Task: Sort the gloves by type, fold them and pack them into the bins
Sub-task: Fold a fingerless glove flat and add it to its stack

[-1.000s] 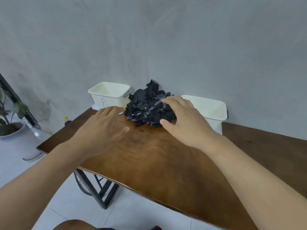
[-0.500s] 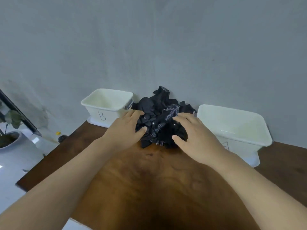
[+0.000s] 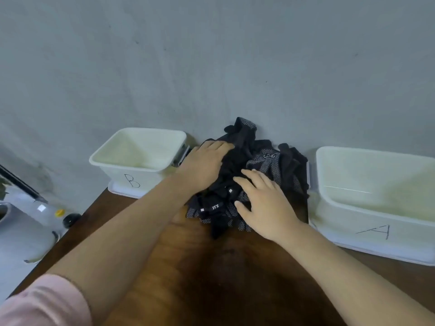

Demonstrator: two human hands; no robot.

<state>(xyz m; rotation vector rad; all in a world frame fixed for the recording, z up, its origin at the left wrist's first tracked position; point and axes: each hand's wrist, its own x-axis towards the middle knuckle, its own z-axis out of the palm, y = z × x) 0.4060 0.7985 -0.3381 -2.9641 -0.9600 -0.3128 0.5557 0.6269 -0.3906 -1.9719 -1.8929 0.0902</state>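
Nothing looks sorted yet. At centre left, bin B (image 3: 131, 181) shows a bare inside. Beside it the left hand (image 3: 202, 165) lies on the left flank of the glove pile (image 3: 270, 161), fingers stretched fairly straight and gripping nothing I can see. The pile sits in one dark heap at the back of the table (image 3: 211, 278), against the wall between the two bins. The right hand (image 3: 263, 203) rests spread and open on its front. At the right, bin A (image 3: 374, 229) also looks bare inside. So sorting, folding and packing all remain, I'd judge.

The left thumb is out of sight. The gloves are too tangled to count or tell types apart, though some are dotted. Bin A runs off the right edge.
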